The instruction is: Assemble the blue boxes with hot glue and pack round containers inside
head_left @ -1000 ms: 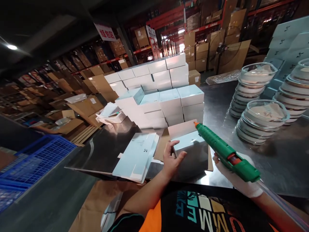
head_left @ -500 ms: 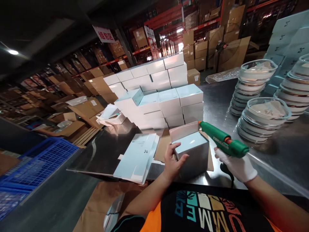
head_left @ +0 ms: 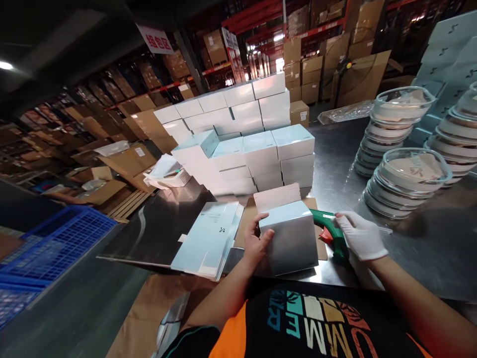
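A white carton with a raised flap stands on the table in front of me. My left hand grips its left side, thumb on the near face and fingers at the top edge. To the carton's right is a green glue gun with an orange trigger, its front end hidden behind the carton. My right hand, in a white glove, is closed over the rear of the gun and hides that part. Flat pale-blue cartons lie to the left.
Stacked white boxes form a wall behind the carton. Piles of clear round containers stand at the right. A white basket sits at the table's far left. Blue crates are on the floor. Brown cardboard lies under the carton.
The glue gun has come down from above the carton's right edge to beside it, its handle now showing. My right hand has shifted from the handle to its rear. The carton has turned slightly.
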A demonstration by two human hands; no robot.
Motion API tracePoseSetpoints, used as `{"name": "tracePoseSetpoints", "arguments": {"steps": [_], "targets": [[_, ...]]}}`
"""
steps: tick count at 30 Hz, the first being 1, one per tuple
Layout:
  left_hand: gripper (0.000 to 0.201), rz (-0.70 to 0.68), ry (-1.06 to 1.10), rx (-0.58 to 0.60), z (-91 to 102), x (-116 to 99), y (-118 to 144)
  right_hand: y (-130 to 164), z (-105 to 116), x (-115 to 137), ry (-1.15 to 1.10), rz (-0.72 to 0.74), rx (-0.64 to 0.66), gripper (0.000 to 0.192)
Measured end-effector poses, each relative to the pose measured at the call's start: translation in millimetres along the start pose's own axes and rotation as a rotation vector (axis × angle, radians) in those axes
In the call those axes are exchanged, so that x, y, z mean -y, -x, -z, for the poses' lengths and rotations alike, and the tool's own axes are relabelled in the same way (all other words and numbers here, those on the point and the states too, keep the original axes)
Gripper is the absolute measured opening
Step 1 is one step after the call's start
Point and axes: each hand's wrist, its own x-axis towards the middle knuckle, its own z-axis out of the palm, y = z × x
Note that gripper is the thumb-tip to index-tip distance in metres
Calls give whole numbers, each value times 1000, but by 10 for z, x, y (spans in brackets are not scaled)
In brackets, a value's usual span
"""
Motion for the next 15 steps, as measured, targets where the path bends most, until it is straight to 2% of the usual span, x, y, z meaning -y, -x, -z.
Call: {"name": "tracePoseSetpoints", "arguments": {"steps": [2, 4, 7, 11, 15], "targets": [[75, -5, -16, 32, -7, 11, -5, 1, -132, 271, -132, 37, 47, 46], [75, -22, -25, 82, -1, 26, -4, -18, -304, 526, -314, 99, 151, 49], [72, -79, -25, 164, 47, 53, 0, -51, -507, 698, -422, 152, 256, 38], [65, -174, -28, 206, 108, 113, 6, -62, -569, 545, -395, 194, 254, 39], [52, -314, 150, 128, 99, 159, -30, -48, -488, 317, -427, 379, 286, 62]]}}
